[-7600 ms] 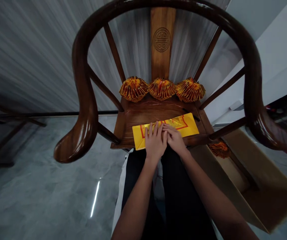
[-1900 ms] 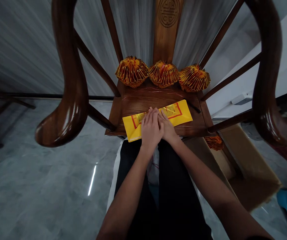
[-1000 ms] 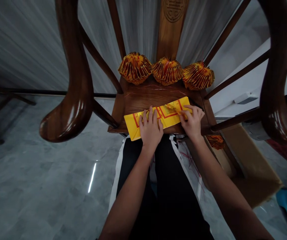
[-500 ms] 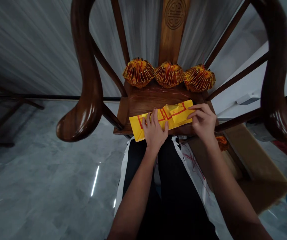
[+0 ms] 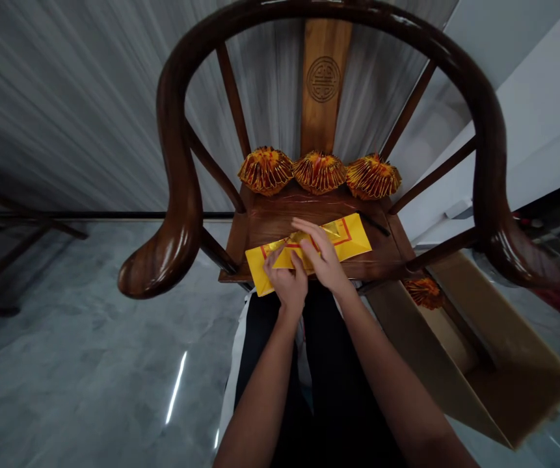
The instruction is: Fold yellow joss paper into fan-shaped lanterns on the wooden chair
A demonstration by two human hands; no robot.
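A long yellow paper sheet (image 5: 355, 244) with red lines and gold foil patches lies slantwise on the wooden chair seat (image 5: 270, 227). My left hand (image 5: 287, 279) rests at its left part, fingers slightly bent and the thumb apart from them. Beside it, my right hand (image 5: 323, 257) reaches over the middle of the sheet with its fingers stretched out. Both hands cover part of the paper, and the fingertips touch or nearly touch it. Behind the sheet stand three pleated gold-and-orange paper ornaments (image 5: 319, 174) in a row.
The chair's curved armrests (image 5: 182, 188) rise on both sides. A thin black object (image 5: 376, 224) lies on the seat beyond the paper. At the lower right, an open cardboard box (image 5: 436, 351) holds another pleated ornament (image 5: 425, 292). Grey tiled floor (image 5: 114, 364) lies to the left.
My right hand has moved left from the sheet's right end to its middle, next to my left hand. My left hand's fingers have lifted and bent. The camera view has shifted.
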